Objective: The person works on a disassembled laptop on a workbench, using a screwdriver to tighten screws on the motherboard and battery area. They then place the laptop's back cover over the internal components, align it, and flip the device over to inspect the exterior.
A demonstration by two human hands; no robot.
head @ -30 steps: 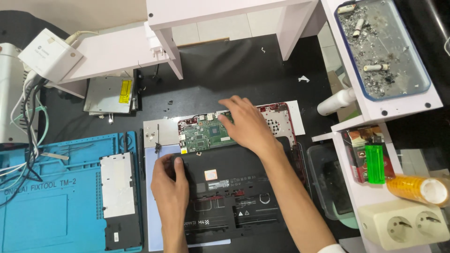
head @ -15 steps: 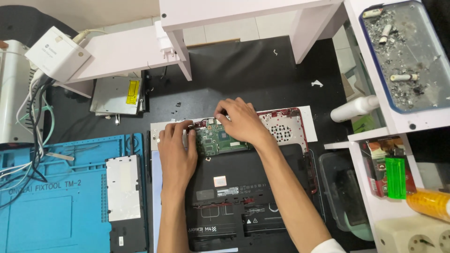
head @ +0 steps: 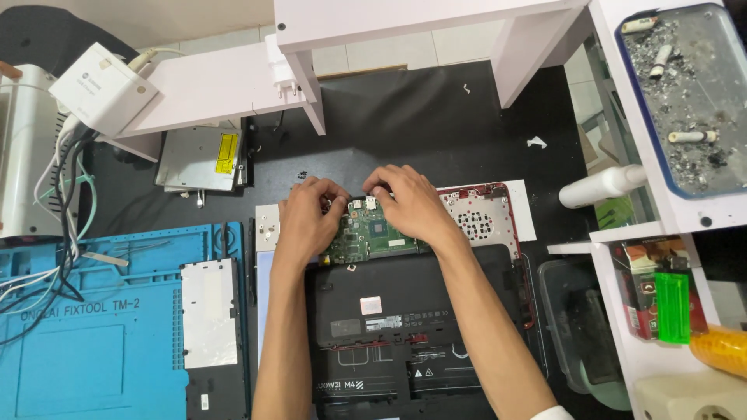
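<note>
An opened laptop base [head: 412, 327], black with a red edge, lies in front of me on the dark table. A green circuit board [head: 373, 237] sits in its upper part. My left hand [head: 307, 218] rests on the board's left end, fingers curled at its top edge. My right hand [head: 408, 204] covers the board's upper right, fingertips close to the left hand's at the board's top edge. Whether either hand actually grips the board is hidden by the fingers.
A blue work mat [head: 85, 327] with a silver-topped battery [head: 208, 311] lies to the left. A flat metal drive [head: 204, 159] and tiny screws [head: 302, 176] lie behind. White shelves [head: 654, 233] at right hold an ashtray [head: 685, 93], a white bottle [head: 603, 185], a green lighter [head: 673, 307].
My left hand moved up from the laptop's black cover to the board's left end. My right hand shifted left to the board's top edge. The view moved closer over the laptop.
</note>
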